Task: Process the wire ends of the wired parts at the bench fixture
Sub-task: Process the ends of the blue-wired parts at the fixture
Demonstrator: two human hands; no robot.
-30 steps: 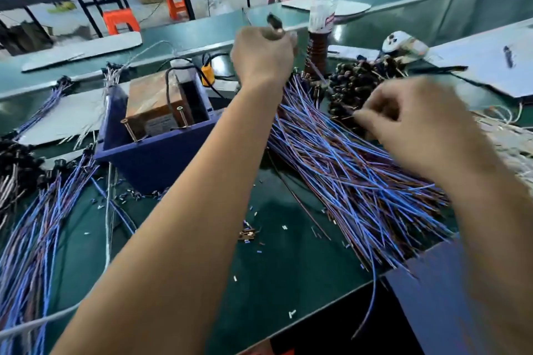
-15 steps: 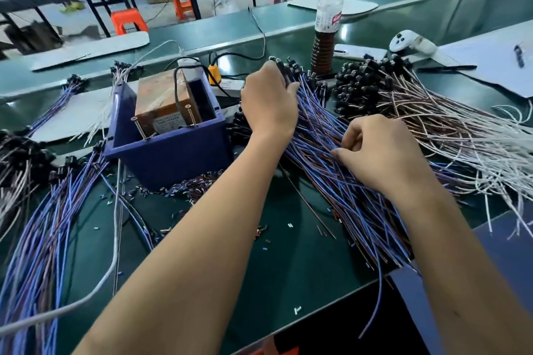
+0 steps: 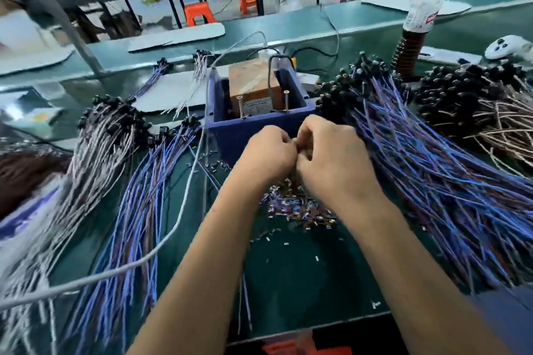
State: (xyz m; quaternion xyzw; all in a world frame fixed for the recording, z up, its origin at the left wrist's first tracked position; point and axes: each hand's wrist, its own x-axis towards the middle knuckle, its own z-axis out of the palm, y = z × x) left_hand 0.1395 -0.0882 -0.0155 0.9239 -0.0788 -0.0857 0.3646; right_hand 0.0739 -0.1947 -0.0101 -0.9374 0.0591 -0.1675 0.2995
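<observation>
My left hand (image 3: 266, 157) and my right hand (image 3: 331, 158) meet knuckle to knuckle just in front of the blue box fixture (image 3: 227, 135). Their fingers are curled in, pinching a wired part between them. The part's end is hidden by the fingers, and its thin blue and brown wires (image 3: 245, 302) trail toward me between my forearms. The fixture holds an orange-brown block (image 3: 253, 78) and two upright metal pins (image 3: 240, 106). A big fan of blue and purple wired parts (image 3: 432, 170) lies to the right, its black heads toward the back.
More blue wired parts (image 3: 138, 187) and pale ones (image 3: 95, 158) lie on the left. Cut insulation bits (image 3: 294, 207) litter the green mat under my hands. A white cable (image 3: 173, 228) crosses the left side. A bottle (image 3: 415, 26) and a brown-white wire pile (image 3: 496, 124) stand at the back right.
Both hands left the right-hand pile and came together in front of the blue fixture. My head has turned left, so the fixture now sits at centre.
</observation>
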